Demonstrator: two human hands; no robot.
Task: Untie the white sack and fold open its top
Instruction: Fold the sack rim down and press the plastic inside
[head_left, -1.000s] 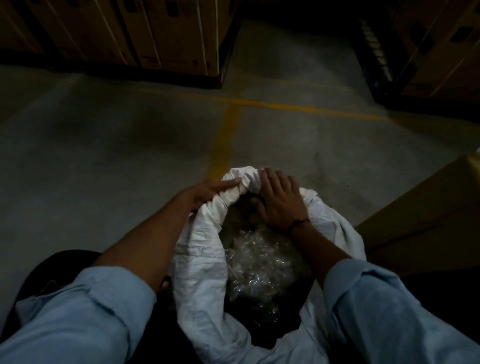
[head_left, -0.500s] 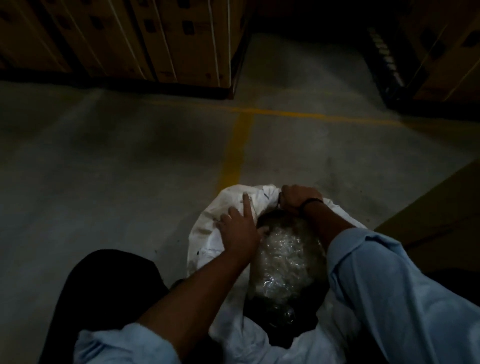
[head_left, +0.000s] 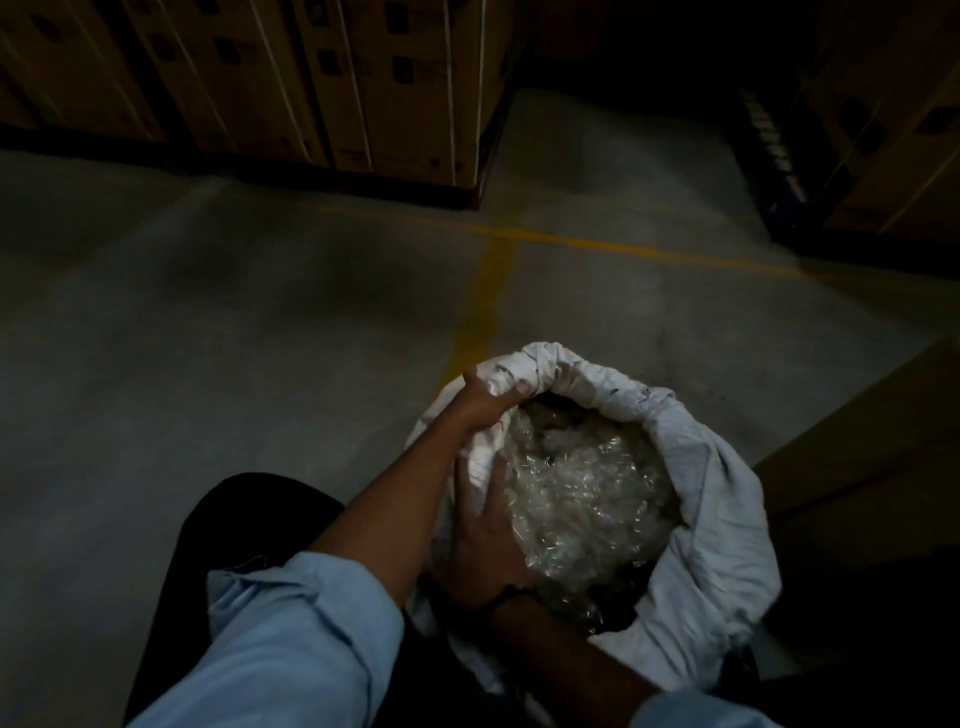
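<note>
The white sack stands on the floor in front of me with its mouth wide open and its rim rolled outward. Inside lies a heap of clear crinkled plastic. My left hand is closed on the rolled rim at the sack's far left. My right hand crosses over from the lower right and lies on the near left rim, fingers spread over the cloth and gripping it. A dark band sits on that wrist. No tie or string is visible.
Stacked cardboard boxes line the back left, and more boxes stand at the back right. A brown carton sits close to the sack's right. Yellow lines mark the concrete floor. My dark trouser leg is at lower left.
My right hand left the far rim and crossed to the near left rim. My left hand slid up to the far left rim. The sack's mouth now gapes wider.
</note>
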